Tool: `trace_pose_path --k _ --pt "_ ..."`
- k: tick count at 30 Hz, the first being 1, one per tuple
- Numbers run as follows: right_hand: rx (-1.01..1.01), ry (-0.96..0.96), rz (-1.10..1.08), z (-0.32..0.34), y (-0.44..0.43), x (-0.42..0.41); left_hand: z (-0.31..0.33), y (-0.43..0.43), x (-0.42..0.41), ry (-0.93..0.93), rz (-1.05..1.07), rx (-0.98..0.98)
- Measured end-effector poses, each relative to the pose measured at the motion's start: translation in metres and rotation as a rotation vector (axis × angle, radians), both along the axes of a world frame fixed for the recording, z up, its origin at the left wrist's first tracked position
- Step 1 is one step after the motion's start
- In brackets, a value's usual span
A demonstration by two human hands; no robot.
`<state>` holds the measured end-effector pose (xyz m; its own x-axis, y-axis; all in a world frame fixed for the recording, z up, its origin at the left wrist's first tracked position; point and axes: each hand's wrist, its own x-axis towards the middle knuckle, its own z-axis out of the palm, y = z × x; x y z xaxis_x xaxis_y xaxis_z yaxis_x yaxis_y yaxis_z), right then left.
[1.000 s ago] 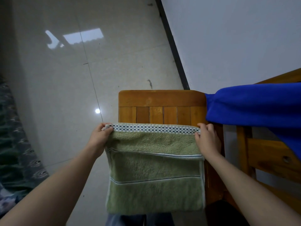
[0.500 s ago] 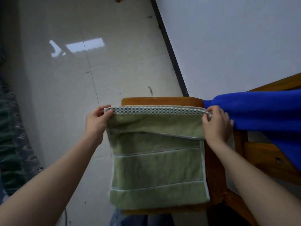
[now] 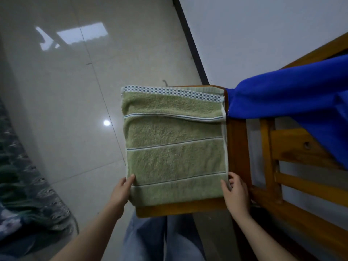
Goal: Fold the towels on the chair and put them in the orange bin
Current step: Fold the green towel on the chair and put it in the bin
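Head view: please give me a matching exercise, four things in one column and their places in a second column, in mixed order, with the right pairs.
1. green towel
2. blue towel
3. left hand
4. right hand

A. at the green towel's near right corner
B. draped over the frame of the chair, on the right
C. folded flat on the chair seat
D. pinching the green towel's near left corner

Pairs: 1-C, 2-B, 3-D, 4-A

Two towels (image 3: 174,147) (image 3: 282,97), one chair (image 3: 238,147)
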<state>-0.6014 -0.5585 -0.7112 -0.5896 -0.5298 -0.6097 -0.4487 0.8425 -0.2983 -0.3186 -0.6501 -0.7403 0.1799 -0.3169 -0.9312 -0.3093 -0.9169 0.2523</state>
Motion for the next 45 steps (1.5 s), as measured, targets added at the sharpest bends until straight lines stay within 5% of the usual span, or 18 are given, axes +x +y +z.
trace_pose_path --k 7,16,22,30,39,45 --pt "0.071 0.033 -0.165 -0.011 0.019 0.001 -0.002 0.019 0.017 -0.072 0.175 -0.077" --pt "-0.379 0.093 -0.497 0.030 0.008 0.005 0.043 0.016 0.034 0.084 0.365 -0.299" --pt "-0.098 0.090 -0.528 0.019 0.029 0.003 0.049 0.046 0.036 -0.015 0.233 -0.216" --pt "0.360 0.076 -0.162 0.018 0.013 -0.001 0.027 0.051 0.034 -0.269 -0.297 -0.089" --pt "-0.114 0.233 0.213 0.022 -0.118 -0.008 0.033 -0.036 0.008 -0.330 -0.396 -0.353" --pt "-0.151 0.248 0.397 0.004 -0.208 -0.033 0.030 -0.095 -0.022 -0.336 -0.599 -0.523"
